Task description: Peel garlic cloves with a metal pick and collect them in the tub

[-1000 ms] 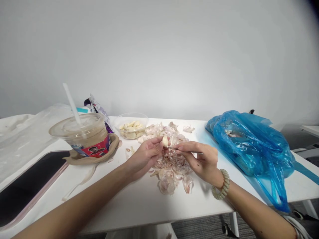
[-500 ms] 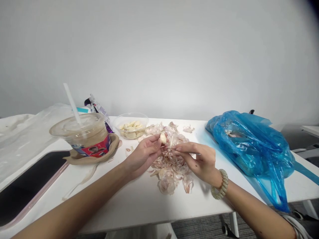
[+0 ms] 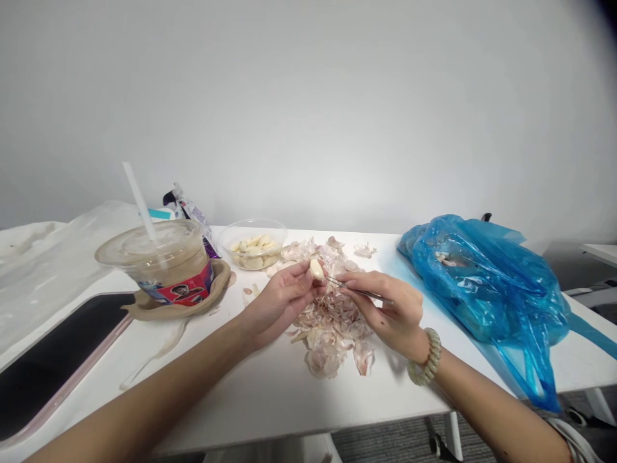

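A pale peeled garlic clove (image 3: 317, 269) is pinched between the thumb and fingers of my left hand (image 3: 282, 299). My right hand (image 3: 388, 308) is closed on thin metal tweezers (image 3: 364, 293), whose tips point left at the clove's lower right side. Whether the tips touch it is too small to tell. Below both hands lies a heap of papery garlic skins (image 3: 332, 331) on the white table (image 3: 270, 399). Behind my left hand, a clear round bowl (image 3: 254, 244) holds several peeled cloves.
To the left are a large iced drink cup (image 3: 159, 257) with a straw, a dark-screened phone (image 3: 58, 360), a clear plastic bag (image 3: 81, 251) and a purple-white packet (image 3: 193, 215). A blue plastic bag (image 3: 486, 283) lies at the right.
My right hand has shifted slightly right and the tweezers now slant more steeply. The clove has turned a little in my left hand, which has barely moved.
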A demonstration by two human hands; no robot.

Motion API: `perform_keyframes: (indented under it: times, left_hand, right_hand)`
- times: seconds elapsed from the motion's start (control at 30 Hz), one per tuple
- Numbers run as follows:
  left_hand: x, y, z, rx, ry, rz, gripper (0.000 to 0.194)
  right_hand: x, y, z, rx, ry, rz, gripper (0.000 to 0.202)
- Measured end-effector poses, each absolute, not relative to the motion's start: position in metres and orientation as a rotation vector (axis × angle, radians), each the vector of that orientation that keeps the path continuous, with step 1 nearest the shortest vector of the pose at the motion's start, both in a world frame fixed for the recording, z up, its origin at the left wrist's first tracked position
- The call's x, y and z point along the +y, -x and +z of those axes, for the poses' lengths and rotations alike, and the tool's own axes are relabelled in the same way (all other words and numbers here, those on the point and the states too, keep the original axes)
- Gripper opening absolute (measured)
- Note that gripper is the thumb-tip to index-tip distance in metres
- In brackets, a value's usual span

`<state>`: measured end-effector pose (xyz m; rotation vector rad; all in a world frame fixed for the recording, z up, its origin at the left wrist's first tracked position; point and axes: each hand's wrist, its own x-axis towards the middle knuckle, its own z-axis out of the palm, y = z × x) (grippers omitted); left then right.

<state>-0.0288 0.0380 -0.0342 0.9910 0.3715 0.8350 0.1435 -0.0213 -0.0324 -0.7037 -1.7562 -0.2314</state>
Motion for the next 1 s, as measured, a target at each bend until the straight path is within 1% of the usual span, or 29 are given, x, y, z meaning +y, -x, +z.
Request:
perform_keyframes:
  times: [0.47, 1.0]
  left_hand:
    - [0.0377, 0.0291, -0.0351, 0.385, -1.027, 0.786, 0.015]
    - [0.0366, 0.0295, -0.0375, 0.354, -1.056, 0.762, 0.010]
  right_hand:
    - [-0.0229, -0.1430, -0.0297, -1.747, 0.666, -0.209, 0.025]
    - [-0.0239, -0.1500, -0.0295, -1.804, 0.670, -0.072, 0.026]
